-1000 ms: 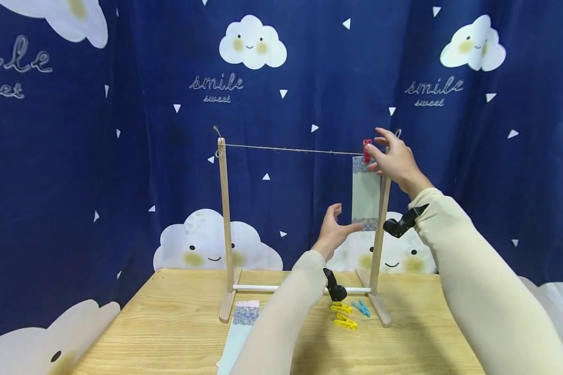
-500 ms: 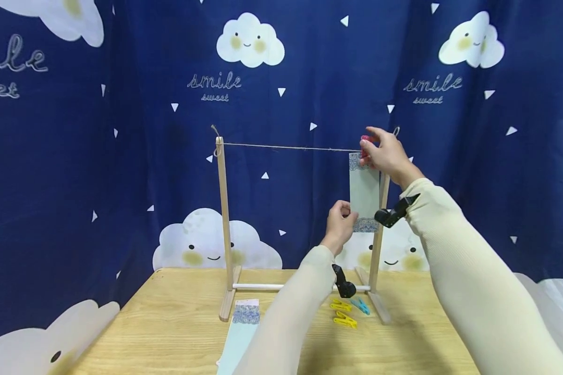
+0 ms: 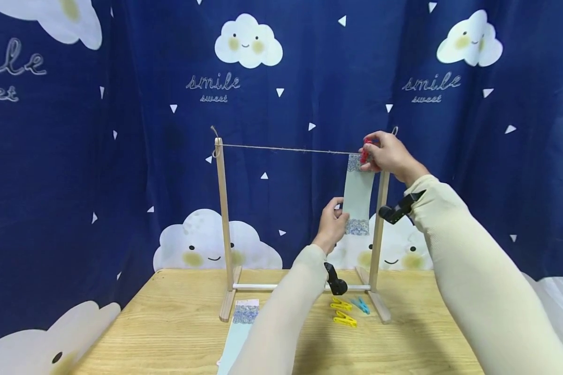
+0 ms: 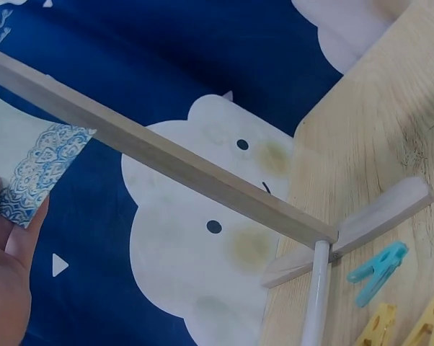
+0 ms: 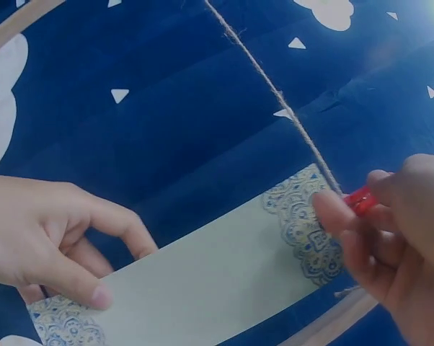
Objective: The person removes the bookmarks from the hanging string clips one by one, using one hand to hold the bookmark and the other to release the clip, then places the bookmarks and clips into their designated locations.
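Observation:
A pale green paper strip [image 3: 358, 192] with blue lace-patterned ends hangs from the twine line [image 3: 291, 150] at its right end. My right hand [image 3: 394, 157] pinches the red clothespin [image 5: 360, 200] at the strip's top edge, fingers over the patterned band. Lower down, my left hand [image 3: 331, 227] holds the strip's left edge near its bottom, thumb on the near face in the right wrist view. The strip's lower end is drawn a little left and bows slightly. In the left wrist view the patterned bottom corner [image 4: 47, 169] curls outward past my fingers.
The twine spans two wooden posts [image 3: 223, 213], joined low by a white rod [image 3: 255, 287]. Two yellow clothespins [image 3: 344, 319] and a blue clothespin [image 3: 361, 305] lie by the right foot. Another patterned strip [image 3: 240, 333] lies on the wooden table [image 3: 169, 323] at front left.
My left hand has gone from spread fingers beside the strip to pinching its edge, pulling the lower end left. My right hand has closed further round the red clothespin.

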Demonstrator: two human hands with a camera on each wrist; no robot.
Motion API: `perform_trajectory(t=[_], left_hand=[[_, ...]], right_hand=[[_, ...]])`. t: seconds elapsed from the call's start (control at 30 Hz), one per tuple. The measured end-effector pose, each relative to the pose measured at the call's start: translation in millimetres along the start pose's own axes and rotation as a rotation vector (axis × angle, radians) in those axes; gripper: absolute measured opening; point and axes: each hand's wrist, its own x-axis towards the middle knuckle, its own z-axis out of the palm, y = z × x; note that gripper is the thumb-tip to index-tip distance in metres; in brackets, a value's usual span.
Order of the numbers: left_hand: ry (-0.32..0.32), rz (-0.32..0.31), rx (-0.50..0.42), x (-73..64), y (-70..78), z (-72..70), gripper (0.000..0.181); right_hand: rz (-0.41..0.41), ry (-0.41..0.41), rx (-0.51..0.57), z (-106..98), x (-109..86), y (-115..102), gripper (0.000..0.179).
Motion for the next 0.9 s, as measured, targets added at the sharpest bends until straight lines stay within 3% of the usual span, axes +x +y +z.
perform_trajectory(t=[0.23,0.37,0.57,0.73,0.9], left_hand=[[0.010,-0.012,0.018,-1.8,-1.1,-2.9,0.038],[0.002,-0.049,0.016,-4.9,-0.9,-2.3,0.040],[-0.002,-0.051,-0.030,-5.2,-2.6,-2.6,0.039],[-0.030,-0.029,-0.093,-6.3,-2.6,-2.8,0.037],[-0.027,-0.026,-0.078,-5.3,-0.2,-2.0,0.038]], right_hand=[[-0.048,0.131,-0.002,9,-3.3,3,0.034],[-0.055,0.206,0.067,15,-3.6,9,0.031],[-0.042,0.334,0.329,27,-0.8,14,0.021],[0.029,0.408,0.631,34,-2.7,19,0.005],[0.096,0.451,0.883,35,-3.5,18,0.006]])
